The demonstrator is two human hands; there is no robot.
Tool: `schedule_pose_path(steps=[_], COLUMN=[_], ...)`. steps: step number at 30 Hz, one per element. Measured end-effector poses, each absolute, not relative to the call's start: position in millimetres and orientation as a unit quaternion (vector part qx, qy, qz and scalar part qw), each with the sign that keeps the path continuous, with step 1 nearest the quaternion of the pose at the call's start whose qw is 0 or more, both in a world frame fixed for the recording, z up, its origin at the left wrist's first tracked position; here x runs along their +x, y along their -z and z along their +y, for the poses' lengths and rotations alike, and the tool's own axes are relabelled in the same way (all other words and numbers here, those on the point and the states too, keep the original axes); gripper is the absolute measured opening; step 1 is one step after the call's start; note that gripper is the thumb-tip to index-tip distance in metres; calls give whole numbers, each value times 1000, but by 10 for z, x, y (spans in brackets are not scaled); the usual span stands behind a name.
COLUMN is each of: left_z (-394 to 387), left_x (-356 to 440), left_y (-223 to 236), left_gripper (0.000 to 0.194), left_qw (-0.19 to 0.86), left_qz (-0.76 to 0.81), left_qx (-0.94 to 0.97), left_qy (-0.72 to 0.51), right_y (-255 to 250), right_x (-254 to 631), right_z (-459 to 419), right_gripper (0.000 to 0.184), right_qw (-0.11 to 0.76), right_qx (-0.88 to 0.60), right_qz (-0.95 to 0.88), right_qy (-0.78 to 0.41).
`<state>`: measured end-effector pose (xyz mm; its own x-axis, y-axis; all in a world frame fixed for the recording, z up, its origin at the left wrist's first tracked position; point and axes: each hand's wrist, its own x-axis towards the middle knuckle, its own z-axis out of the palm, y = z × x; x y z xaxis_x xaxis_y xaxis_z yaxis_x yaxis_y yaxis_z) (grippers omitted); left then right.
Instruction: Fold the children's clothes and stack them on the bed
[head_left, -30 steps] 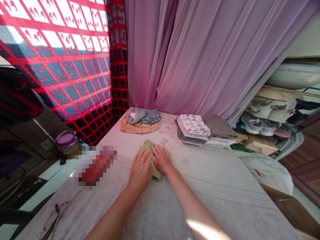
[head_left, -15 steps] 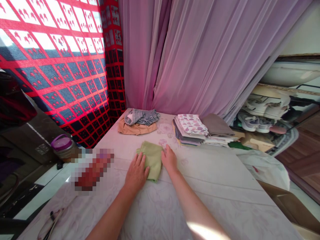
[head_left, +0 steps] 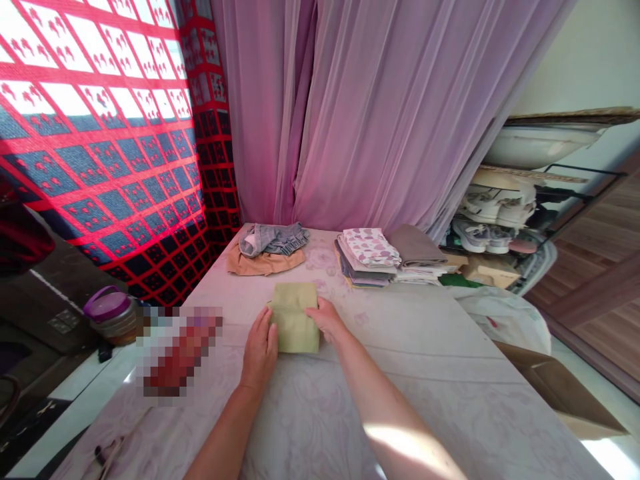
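A folded olive-green cloth lies flat on the pale floral cover, its long axis running away from the person. The right hand is nearer the cloth's middle: its fingers rest over the cloth's right edge, open and pressing lightly, not gripping. The left hand stands just beside the left edge, open and unclenched, its fingers pointing forward; whether it touches the fold is hard to tell. The left forearm rises straight from the bottom of the view, the right angles in from the lower right. Beyond the cloth lie a denim garment on a tan garment, and to its far right a stack of folded clothes. Left of the cloth sits a pixelated red object, with a purple-lidded jar beyond it
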<state>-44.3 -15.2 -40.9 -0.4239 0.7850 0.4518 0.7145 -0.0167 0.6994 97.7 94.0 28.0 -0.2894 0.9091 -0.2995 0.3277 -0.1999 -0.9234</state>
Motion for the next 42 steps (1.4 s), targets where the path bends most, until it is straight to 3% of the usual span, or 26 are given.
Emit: schedule_pose_path(steps=[2, 7, 9, 12, 16, 21, 27, 31, 35, 39, 42], left_z=[-168, -172, -165, -155, -138, -132, -155, -88, 25, 90, 93], left_x=[-488, -513, -508, -516, -538, -502, -445, -464, -481, -469, -454], left_y=[371, 339, 348, 372, 418, 440, 322, 176, 19, -104, -152], left_gripper=[41, 38, 38, 38, 40, 38, 32, 29, 26, 25, 19], left_qw=[63, 117, 125, 127, 127, 96, 72, 85, 101, 114, 144], left_qz=[707, 699, 691, 681, 673, 688, 713, 741, 760, 773, 776], left_qx=[476, 406, 397, 379, 384, 481, 551, 553, 564, 566, 559], left_qy=[-519, -577, -591, -614, -619, -535, -428, -371, -307, -262, -255], right_y=[-567, -1426, -1486, -1108, -352, -68, 6, 3, -81, -148, -143], right_x=[1059, 1243, 1223, 1182, 1310, 1531, 1752, 1889, 1900, 1877, 1884], right_z=[1057, 1247, 1136, 798, 322, 174, 386, 476, 559, 649, 659], right_gripper=[36, 52, 52, 51, 50, 37, 31, 37, 29, 20, 22], right_qw=[261, 182, 131, 46, -1, 95, 256, 194, 146, 131, 169], right_qx=[-529, -510, -489, -434, -378, -371, -560, -646, -661, -656, -642], right_qz=[-638, -833, -862, -900, -926, -919, -786, -725, -704, -702, -698], right_qy=[-495, -113, -32, 18, -13, -94, -59, -138, -216, -245, -269])
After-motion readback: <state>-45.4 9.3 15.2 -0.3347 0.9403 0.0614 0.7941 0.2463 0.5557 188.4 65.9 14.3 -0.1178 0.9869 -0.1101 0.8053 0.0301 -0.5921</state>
